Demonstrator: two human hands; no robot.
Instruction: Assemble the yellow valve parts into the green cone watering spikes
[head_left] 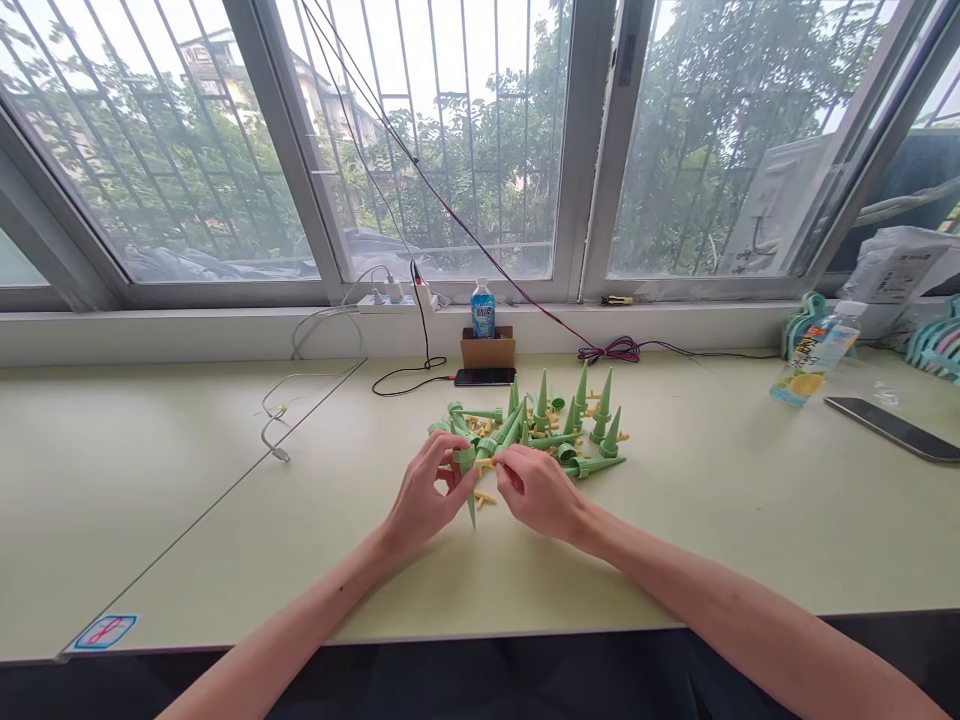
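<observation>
My left hand point(431, 480) is closed round a green plant watering spike point(465, 462), its collar up and its point down toward the table. Between the fingertips of my right hand point(536, 487) is a small yellow valve point(485, 464), its inner end reaching the spike; whether it sits in the spike I cannot tell. Another yellow valve point(486, 498) lies on the table just below. Behind my hands is a pile of green spikes point(511, 425) mixed with yellow valves point(478, 426). Several spikes stand upright at its right, some with yellow valves point(623, 437) in their sides.
Behind the pile lie a phone point(485, 377) and a small cardboard box point(487, 350) by a blue bottle point(483, 310). Cables point(615, 349) run along the sill. A drink bottle point(817, 355) and a dark flat device point(892, 428) are at right; a white cable point(276, 440) lies left.
</observation>
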